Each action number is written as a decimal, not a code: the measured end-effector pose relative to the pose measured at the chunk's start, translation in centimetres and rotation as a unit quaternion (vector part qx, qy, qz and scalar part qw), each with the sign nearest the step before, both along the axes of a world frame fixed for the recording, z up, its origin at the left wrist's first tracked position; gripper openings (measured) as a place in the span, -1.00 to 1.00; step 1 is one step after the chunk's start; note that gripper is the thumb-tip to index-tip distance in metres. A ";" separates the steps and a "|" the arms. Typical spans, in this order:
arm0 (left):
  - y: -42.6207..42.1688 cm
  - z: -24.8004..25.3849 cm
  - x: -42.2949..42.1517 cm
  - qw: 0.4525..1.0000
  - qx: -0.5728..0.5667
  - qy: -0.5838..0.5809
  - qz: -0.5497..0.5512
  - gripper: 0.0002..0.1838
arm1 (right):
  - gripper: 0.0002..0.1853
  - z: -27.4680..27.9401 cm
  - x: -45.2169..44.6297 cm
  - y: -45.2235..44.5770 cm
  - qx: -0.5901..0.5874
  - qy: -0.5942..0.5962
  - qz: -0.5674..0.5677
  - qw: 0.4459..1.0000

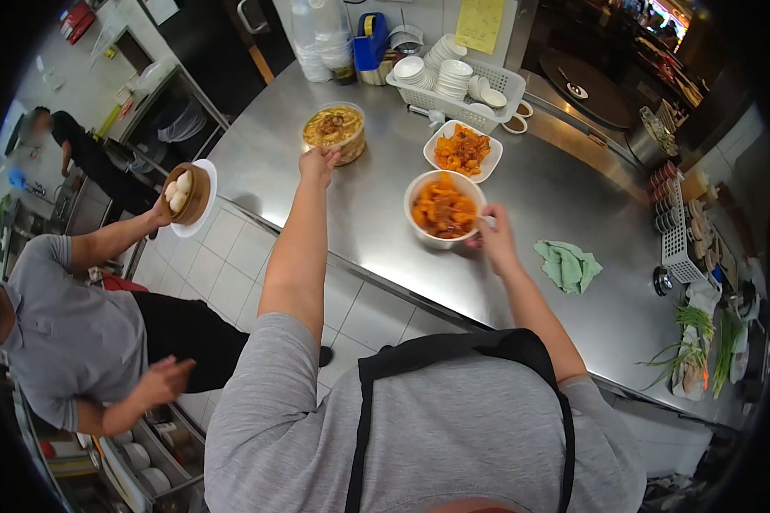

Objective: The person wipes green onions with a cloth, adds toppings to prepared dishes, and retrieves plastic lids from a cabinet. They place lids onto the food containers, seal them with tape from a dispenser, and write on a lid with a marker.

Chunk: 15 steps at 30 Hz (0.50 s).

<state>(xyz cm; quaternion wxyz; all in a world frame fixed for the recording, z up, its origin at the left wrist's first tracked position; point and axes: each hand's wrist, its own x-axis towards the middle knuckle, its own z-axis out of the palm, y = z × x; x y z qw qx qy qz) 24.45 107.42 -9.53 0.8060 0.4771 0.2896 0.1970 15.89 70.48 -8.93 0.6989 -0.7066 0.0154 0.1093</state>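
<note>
My left hand [319, 164] reaches forward, its fingers closed at the near side of a clear plastic tub [357, 152] filled with yellowish food and a brown topping. On the right, my right hand [494, 237] grips the side of a round white bowl [434, 240] heaped with orange, sauce-coated pieces. Just behind that bowl sits a white square dish [490, 165] of similar orange food. A crumpled green cloth [568, 266] lies on the steel counter [376, 214], to the right of my right hand.
A co-worker [85, 291] at left carries a bamboo steamer [198, 195] of white buns on a white plate [207, 209]. Another person [90, 158] stands farther back. A white basket [509, 90] holds small bowls and spoons. Green onions [695, 321] lie at the right end.
</note>
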 end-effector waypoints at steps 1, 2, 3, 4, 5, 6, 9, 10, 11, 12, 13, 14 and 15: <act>0.6 -0.3 0.7 0.998 -0.031 -0.037 -0.036 -0.79 | -0.83 -0.6 0.5 2.0 0.025 -0.004 0.002 1.000; 1.0 -0.6 1.0 0.993 -0.062 -0.074 -0.070 -0.73 | -0.83 -0.8 1.1 3.9 0.049 -0.008 0.006 0.999; 0.7 0.2 0.8 0.993 -0.062 -0.074 -0.072 -0.73 | -0.83 -0.3 1.5 5.8 0.063 0.004 -0.002 0.998; 0.0 1.7 -0.1 0.995 -0.008 -0.052 -0.091 -0.67 | -0.83 0.2 2.1 7.6 0.078 0.015 -0.007 0.997; -0.6 2.9 -1.0 0.993 0.045 -0.029 -0.107 -0.59 | -0.83 0.2 3.2 9.3 0.078 0.013 -0.005 0.997; -0.8 3.6 -1.7 0.993 0.047 -0.033 -0.103 -0.59 | -0.83 -0.5 4.5 11.1 0.095 0.008 -0.018 0.995; -0.1 4.1 -4.9 0.984 0.120 -0.012 -0.130 -0.42 | -0.83 -1.5 6.9 15.6 0.098 -0.007 -0.026 0.995; 0.4 4.1 -6.4 0.987 0.119 -0.021 -0.109 -0.42 | -0.83 -1.3 8.2 16.6 0.081 -0.018 -0.035 0.996; 1.0 3.9 -7.7 0.988 0.118 -0.036 -0.095 -0.41 | -0.84 -1.7 9.4 17.7 0.032 -0.048 -0.043 0.997; 2.2 2.8 -9.2 0.993 0.080 -0.052 -0.065 -0.45 | -0.85 -2.4 10.1 18.6 -0.018 -0.075 -0.055 0.995; 3.3 1.8 -10.4 0.998 0.051 -0.025 -0.018 -0.50 | -0.85 -2.6 10.5 19.2 -0.046 -0.123 -0.086 0.988; 4.8 0.0 -11.7 0.999 0.034 -0.016 -0.001 -0.54 | -0.85 -2.9 10.5 19.5 -0.075 -0.168 -0.118 0.976; 5.4 -1.0 -13.1 1.000 0.012 -0.011 0.020 -0.56 | -0.83 -3.8 10.6 19.6 -0.071 -0.193 -0.127 0.970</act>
